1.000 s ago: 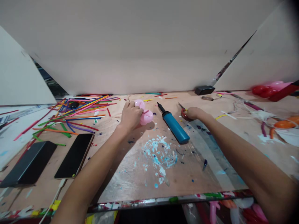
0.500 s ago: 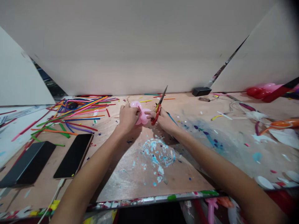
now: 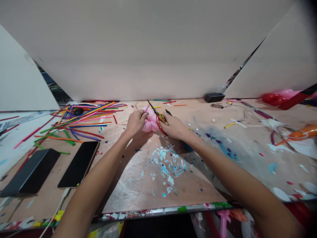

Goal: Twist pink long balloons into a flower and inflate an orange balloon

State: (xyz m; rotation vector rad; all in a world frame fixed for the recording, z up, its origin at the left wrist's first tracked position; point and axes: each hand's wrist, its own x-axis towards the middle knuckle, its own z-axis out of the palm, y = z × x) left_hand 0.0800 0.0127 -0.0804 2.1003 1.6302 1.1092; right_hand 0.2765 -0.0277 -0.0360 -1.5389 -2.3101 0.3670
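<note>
A pink twisted balloon [image 3: 150, 125] of several round bubbles sits between my hands, above the wooden table. My left hand [image 3: 135, 122] is closed on the balloon's left side, pinching a thin pink tail between thumb and fingers. My right hand [image 3: 172, 126] is closed around a pair of scissors [image 3: 161, 125] with red and yellow handles. The dark blades point up and left, close to the pink tail and over the balloon. Whether the blades touch the tail I cannot tell.
Many uninflated modelling balloons [image 3: 84, 119] lie in a pile at the left. Nearer are a phone [image 3: 78, 165] on a cable and a dark box [image 3: 31, 172]. A small black box [image 3: 214, 97] stands at the back wall. Red balloons [image 3: 274, 98] and an orange balloon [image 3: 303, 133] are at the right.
The scissors have turned from pointing up and right to up and left, with their blades now by the balloon. The right-hand fingers have left the balloon, and its bubbles have turned.
</note>
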